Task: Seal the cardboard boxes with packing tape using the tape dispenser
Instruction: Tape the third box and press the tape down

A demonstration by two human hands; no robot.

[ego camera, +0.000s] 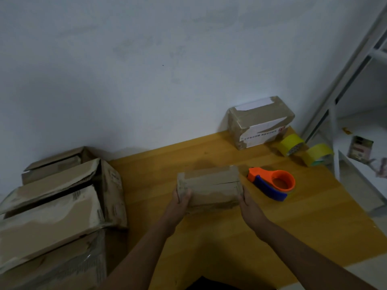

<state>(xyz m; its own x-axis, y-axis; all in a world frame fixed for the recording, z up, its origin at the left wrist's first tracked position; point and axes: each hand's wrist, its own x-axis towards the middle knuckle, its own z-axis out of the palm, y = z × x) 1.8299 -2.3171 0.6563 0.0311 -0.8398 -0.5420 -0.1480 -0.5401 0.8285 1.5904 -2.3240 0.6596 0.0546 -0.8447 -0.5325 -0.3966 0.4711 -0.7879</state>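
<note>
A small brown cardboard box (210,186) is held over the middle of the wooden table (209,237), its top seam showing. My left hand (181,199) grips its left end and my right hand (246,203) grips its right end. Just to the right of the box lies the orange and blue tape dispenser (272,183) on the table, apart from both hands. A taped box (259,121) with a white label stands at the far right by the wall.
Large open cardboard boxes (60,204) are stacked left of the table. Two yellow tape rolls (304,149) lie at the table's far right corner. A white metal shelf frame (335,114) stands to the right. A grey wall is behind.
</note>
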